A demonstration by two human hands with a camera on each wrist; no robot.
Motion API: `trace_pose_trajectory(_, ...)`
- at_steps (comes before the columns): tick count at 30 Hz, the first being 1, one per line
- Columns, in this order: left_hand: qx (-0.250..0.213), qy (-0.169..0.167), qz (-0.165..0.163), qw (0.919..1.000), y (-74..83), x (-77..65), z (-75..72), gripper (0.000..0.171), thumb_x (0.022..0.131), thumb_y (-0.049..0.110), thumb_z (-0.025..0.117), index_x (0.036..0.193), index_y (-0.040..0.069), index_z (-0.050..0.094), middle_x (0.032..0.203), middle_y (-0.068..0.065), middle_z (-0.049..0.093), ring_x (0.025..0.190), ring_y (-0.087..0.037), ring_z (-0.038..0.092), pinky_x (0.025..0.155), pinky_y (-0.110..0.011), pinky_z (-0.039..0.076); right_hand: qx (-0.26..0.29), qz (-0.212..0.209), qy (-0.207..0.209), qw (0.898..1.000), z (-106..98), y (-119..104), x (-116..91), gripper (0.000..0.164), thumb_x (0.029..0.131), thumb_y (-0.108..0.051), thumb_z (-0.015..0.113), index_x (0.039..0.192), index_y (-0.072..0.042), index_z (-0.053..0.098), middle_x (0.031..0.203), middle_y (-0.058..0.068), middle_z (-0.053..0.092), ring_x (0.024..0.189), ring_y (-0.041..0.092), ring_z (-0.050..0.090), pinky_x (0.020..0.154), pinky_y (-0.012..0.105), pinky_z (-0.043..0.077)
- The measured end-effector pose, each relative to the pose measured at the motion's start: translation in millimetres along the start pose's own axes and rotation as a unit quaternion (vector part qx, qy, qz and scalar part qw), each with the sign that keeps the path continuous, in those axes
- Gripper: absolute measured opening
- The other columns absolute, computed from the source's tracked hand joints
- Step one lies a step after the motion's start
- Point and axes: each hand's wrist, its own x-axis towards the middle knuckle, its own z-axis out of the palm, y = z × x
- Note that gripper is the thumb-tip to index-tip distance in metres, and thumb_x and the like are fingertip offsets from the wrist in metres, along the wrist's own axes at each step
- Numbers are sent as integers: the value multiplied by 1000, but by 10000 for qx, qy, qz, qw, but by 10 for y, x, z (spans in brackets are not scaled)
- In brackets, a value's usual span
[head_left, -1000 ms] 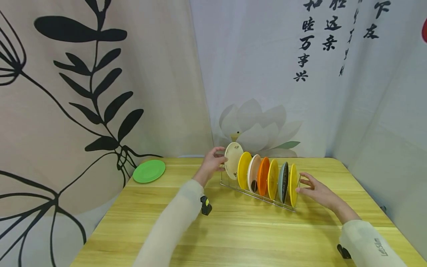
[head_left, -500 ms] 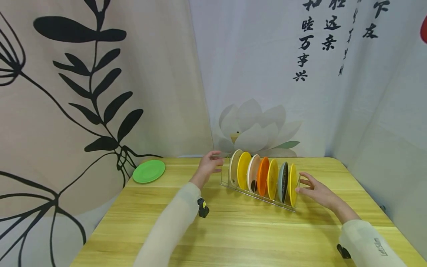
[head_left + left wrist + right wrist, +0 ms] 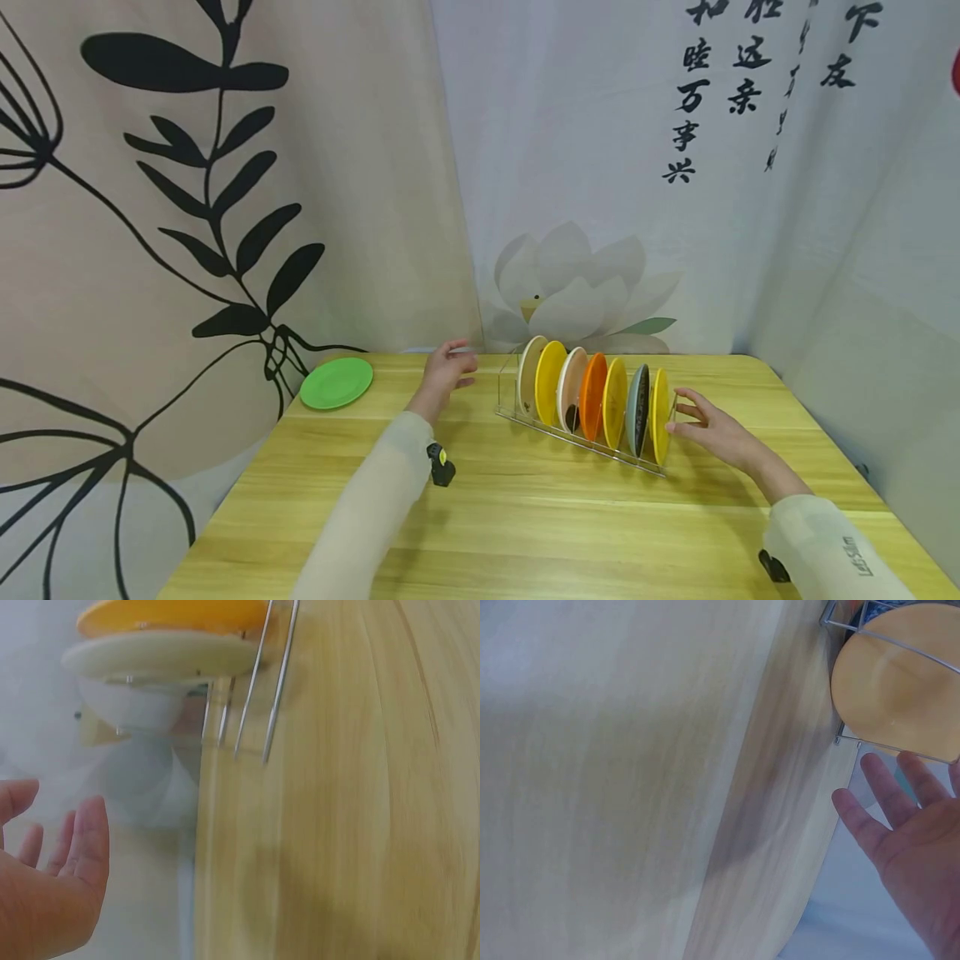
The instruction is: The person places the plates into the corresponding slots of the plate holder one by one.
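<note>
Several plates stand on edge in a wire dish rack. A cream plate fills its left end, with a yellow plate beside it and a yellow plate at the right end. My left hand is in the air left of the rack, holding nothing; in the left wrist view its fingers are loosely bent, apart from the cream plate. At the rack's right end is my right hand, its fingers spread in the right wrist view. Its fingertips are close to the end wire; whether they touch it I cannot tell.
A green plate lies flat at the back left of the wooden table. Printed cloth curtains hang behind the table and along its right side.
The cream plate, held by my left hand a second ago, has been lowered into the rack's left end and let go. My left hand has moved away to the left. My right hand has stayed put.
</note>
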Motion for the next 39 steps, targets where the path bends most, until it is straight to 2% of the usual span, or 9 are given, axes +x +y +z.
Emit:
trace_pose_trajectory(3,-94,161,-89,9998,-20,12,-115,45,95,5,61,140,7,50,123,-21,59,105,-33,61,95,-50,53,19,1,-4,10000,0,18,10,80,101,-33,58,158,-5,9,151,38,25,133,54,35,98,68,40)
trace_pose_trajectory(9,-177,459,-143,9987,-67,12,-370,50,96,6,61,144,7,45,127,-21,58,103,-29,61,96,-50,52,53,24,-32,10000,-3,18,3,81,101,-35,58,158,-6,8,152,37,24,134,55,34,99,69,39)
trace_pose_trajectory(11,-221,589,-185,9978,-88,19,-455,52,97,7,61,145,7,44,128,-21,56,108,-32,60,99,-51,50,51,9,-40,10000,-5,17,-2,81,101,-35,57,158,-6,8,152,37,24,134,55,34,99,70,38)
trace_pose_trajectory(20,-550,1167,-370,9910,-188,25,-904,52,100,11,59,148,8,40,135,-18,47,106,-28,58,102,-48,48,41,-13,-52,10000,-4,9,1,81,101,-34,57,158,-5,8,152,38,24,133,55,36,98,69,40)
trace_pose_trajectory(23,-625,1322,-430,9883,-219,13,-1050,53,100,13,58,149,9,38,139,-18,46,111,-29,57,103,-46,47,52,6,-54,10000,-7,1,1,81,101,-33,57,158,-5,8,152,38,24,133,55,36,98,69,40)
trace_pose_trajectory(28,-688,1678,-508,9821,-249,-28,-1288,57,100,15,58,152,10,35,141,-16,47,120,-32,54,101,-42,49,38,13,-54,10000,-12,-14,-1,81,101,-33,58,158,-4,8,152,38,24,133,55,35,98,69,40)
trace_pose_trajectory(32,-763,2035,-492,9749,-262,-74,-1461,60,99,14,59,153,8,33,133,-13,50,105,-22,61,94,-36,54,11,6,-52,10000,-12,-20,-3,81,101,-33,58,158,-4,8,152,38,24,133,55,35,98,68,40)
trace_pose_trajectory(35,-869,2250,-435,9695,-265,-135,-1575,61,100,14,57,154,6,30,125,-9,49,91,-14,61,86,-29,56,-1,5,-49,10000,-10,-22,-4,80,101,-33,57,158,-5,8,152,38,25,133,55,35,98,68,40)
trace_pose_trajectory(39,-1060,2537,-482,9603,-286,-210,-1736,63,100,14,56,155,7,27,118,-4,47,94,-16,59,87,-28,55,-15,15,-49,10000,-5,-17,2,80,101,-32,57,158,-5,9,152,38,24,133,55,35,98,68,40)
